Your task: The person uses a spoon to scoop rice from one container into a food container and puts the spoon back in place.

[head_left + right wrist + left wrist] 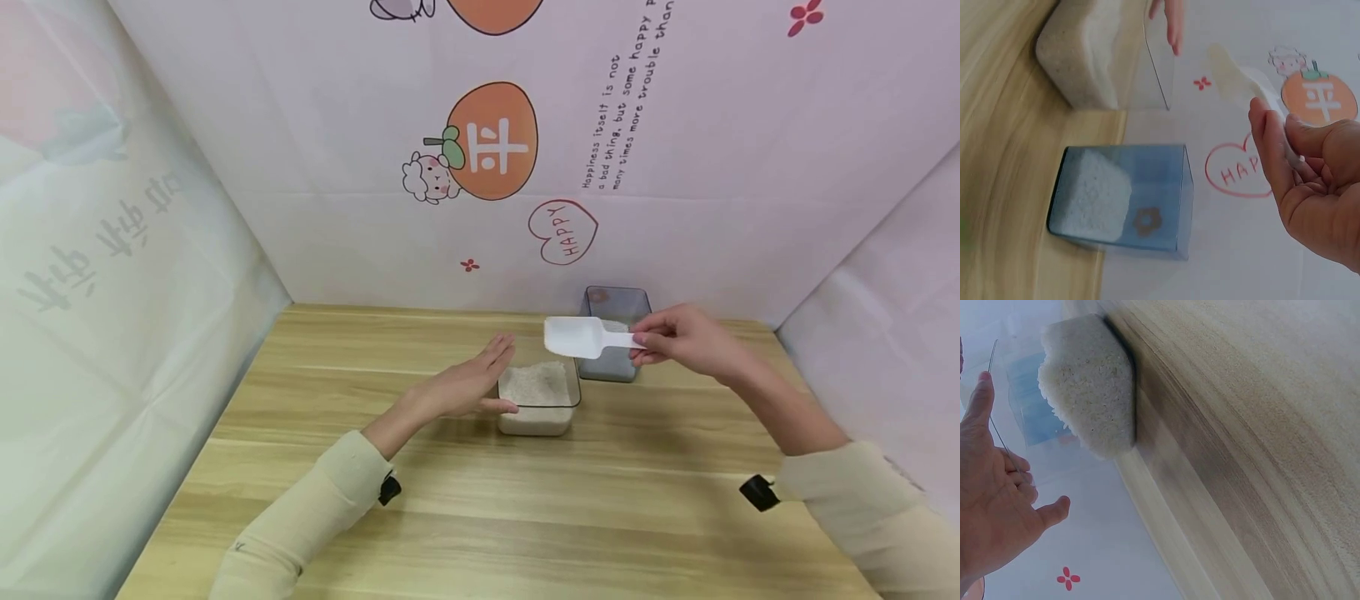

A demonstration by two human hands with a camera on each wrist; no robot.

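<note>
My right hand (686, 337) grips the handle of a white scoop (573, 337), its thumb and fingers round the end. The scoop is held in the air above a clear container (540, 407) filled partway with rice (535, 383). My left hand (465, 385) is at the left side of that container, fingers stretched out and thumb apart, right at the rim. In the left wrist view, the rice (1088, 387) lies heaped behind the clear wall. A blue see-through container (1169, 169) stands behind and to the right, with white grains (1097, 200) in its lower part.
Both containers stand on a wood-grain table (465, 517). A printed white cloth (360, 225) rises right behind the blue container, and more cloth (127, 275) hangs at both sides. Small black devices (760, 493) sit at both sleeve cuffs.
</note>
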